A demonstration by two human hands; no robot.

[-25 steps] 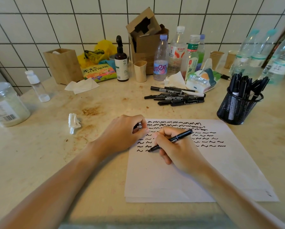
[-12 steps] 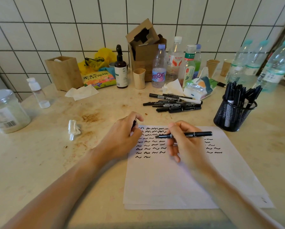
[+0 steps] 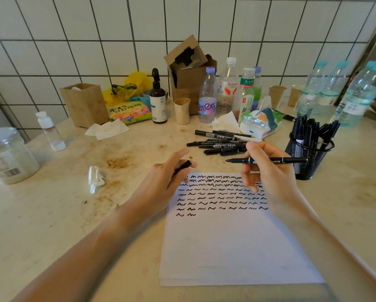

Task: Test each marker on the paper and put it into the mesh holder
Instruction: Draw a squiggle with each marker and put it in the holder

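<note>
Right hand [image 3: 267, 173]: fingers curled, pinching one slim black marker [image 3: 267, 160] held level above the top edge of the paper [image 3: 232, 243], bare tip pointing left, rear end reaching toward the mesh holder [image 3: 309, 158]. Left hand [image 3: 163, 182]: thumb and fingers pinching one short black cap [image 3: 183, 166] at the paper's top left corner, forefinger extended. Paper: white rectangular sheets in a small stack, count unclear, lying flat on the countertop [image 3: 52, 225]; upper part carries seven full rows of short black wavy test strokes and an eighth row of two. Mesh holder: one black wire-mesh cylinder just beyond the paper's top right corner, packed with upright black markers, too crowded to count. Loose markers [image 3: 221, 142]: a heap of roughly seven black capped barrels lying beyond the paper's top edge, between the two hands. Countertop: pale stone-like slab, brown-stained left of the paper. One crumpled white tissue [image 3: 96, 178] left of the paper. One clear plastic jar [image 3: 7, 155] with a barcode label, far left of the paper. One square bamboo box [image 3: 84, 104], one dark pump bottle [image 3: 158, 99], one open cardboard carton [image 3: 190, 73] and a cluster of clear plastic drink bottles stand beyond the paper against the white tiled wall [image 3: 73, 29].
</note>
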